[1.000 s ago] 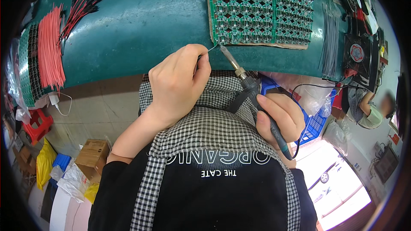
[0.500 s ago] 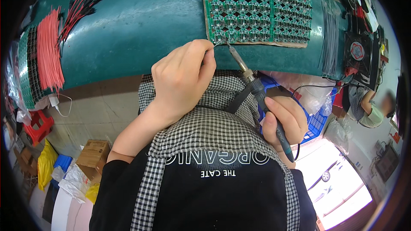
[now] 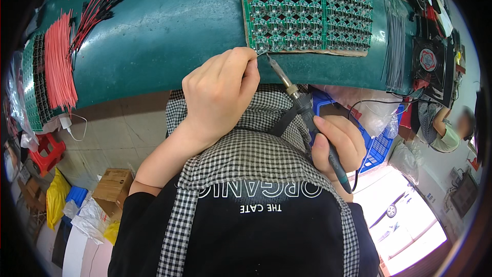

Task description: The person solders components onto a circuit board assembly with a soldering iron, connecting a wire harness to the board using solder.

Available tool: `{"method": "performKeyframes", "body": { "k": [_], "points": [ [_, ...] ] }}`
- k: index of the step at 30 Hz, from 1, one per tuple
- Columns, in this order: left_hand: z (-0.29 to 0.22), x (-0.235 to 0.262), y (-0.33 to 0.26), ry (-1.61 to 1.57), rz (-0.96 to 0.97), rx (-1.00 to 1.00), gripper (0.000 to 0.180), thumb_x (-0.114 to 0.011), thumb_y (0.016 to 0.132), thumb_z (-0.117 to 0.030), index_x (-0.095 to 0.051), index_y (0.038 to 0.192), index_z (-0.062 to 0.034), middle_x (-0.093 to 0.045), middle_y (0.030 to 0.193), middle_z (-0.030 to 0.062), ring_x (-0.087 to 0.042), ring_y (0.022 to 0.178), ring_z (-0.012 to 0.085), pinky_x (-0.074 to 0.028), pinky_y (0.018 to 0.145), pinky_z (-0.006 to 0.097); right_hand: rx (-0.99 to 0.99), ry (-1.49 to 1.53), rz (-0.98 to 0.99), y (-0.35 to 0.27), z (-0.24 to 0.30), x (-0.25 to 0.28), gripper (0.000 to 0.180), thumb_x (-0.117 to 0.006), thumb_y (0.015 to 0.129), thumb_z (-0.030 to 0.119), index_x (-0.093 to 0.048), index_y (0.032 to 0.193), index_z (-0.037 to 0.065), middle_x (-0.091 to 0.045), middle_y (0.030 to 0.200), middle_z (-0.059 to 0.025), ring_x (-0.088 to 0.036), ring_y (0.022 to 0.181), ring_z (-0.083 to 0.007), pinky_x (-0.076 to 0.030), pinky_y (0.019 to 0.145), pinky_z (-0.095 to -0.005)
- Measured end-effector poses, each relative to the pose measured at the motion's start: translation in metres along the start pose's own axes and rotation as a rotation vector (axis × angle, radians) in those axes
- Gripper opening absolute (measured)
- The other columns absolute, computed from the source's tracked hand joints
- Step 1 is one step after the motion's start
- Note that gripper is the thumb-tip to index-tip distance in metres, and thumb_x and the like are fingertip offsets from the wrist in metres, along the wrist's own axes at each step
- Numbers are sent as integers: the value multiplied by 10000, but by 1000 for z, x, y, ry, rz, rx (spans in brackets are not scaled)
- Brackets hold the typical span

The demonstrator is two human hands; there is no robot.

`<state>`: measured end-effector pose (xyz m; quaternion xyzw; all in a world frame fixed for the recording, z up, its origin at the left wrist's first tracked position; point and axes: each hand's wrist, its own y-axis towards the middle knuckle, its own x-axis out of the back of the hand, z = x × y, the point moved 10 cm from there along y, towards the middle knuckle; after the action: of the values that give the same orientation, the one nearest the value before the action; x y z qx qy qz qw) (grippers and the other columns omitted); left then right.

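My right hand (image 3: 343, 141) grips a soldering iron (image 3: 306, 107) by its dark handle. The iron slants up and left, its tip close to the near left corner of a panel of green circuit boards (image 3: 287, 25). Beside that corner, my left hand (image 3: 220, 90) is closed in a pinch on a thin wire (image 3: 262, 54). Only a short end of the wire shows past the fingers, close to the iron's tip. I cannot tell whether wire and tip touch. The panel lies flat near the front edge of the green table (image 3: 169, 36).
Red wires (image 3: 59, 61) and black-tipped red wires (image 3: 95, 13) lie at the left. Grey wires (image 3: 394, 46) and a fan (image 3: 427, 60) are at the right. A blue crate (image 3: 376, 149) stands below the table edge. Another person (image 3: 443, 131) sits far right.
The soldering iron's tip has moved left along the panel's near edge, toward my left hand's wire. My right hand has shifted slightly left with it. My left hand is almost still.
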<state>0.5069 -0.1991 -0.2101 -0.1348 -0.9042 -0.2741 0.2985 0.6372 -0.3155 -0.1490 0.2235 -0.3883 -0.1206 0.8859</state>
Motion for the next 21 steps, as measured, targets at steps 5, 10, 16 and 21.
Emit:
{"method": "performKeyframes", "body": {
  "k": [5, 10, 16, 21],
  "points": [
    [1, -1, -1, 9, 7, 1, 124, -675, 743, -45, -584, 816, -87, -603, 642, 31, -601, 539, 179, -456, 467, 294, 6, -5, -6, 0, -2, -1, 222, -688, 712, 46, -678, 921, -29, -627, 710, -107, -588, 524, -192, -450, 446, -266],
    [1, -1, -1, 7, 4, -12, 122, -677, 746, -47, -592, 826, -84, -608, 654, 30, -604, 548, 177, -456, 470, 291, -8, -3, 0, 2, -1, -2, 213, -690, 708, 45, -685, 911, -18, -629, 717, -99, -585, 524, -188, -446, 445, -265],
    [-6, 10, 3, 11, 11, -26, 124, -685, 751, -47, -610, 845, -74, -593, 657, 32, -596, 558, 175, -451, 487, 294, -1, -21, 83, 6, 0, -1, 219, -686, 708, 37, -686, 922, -13, -629, 736, -100, -587, 535, -194, -456, 462, -271],
    [3, 16, 15, -75, -88, 24, 136, -682, 733, -24, -602, 832, -71, -579, 666, 38, -569, 550, 192, -446, 496, 299, -20, 9, -5, 12, -5, 11, 230, -671, 712, 25, -675, 934, -36, -630, 756, -133, -604, 578, -215, -476, 491, -283]
  ]
}}
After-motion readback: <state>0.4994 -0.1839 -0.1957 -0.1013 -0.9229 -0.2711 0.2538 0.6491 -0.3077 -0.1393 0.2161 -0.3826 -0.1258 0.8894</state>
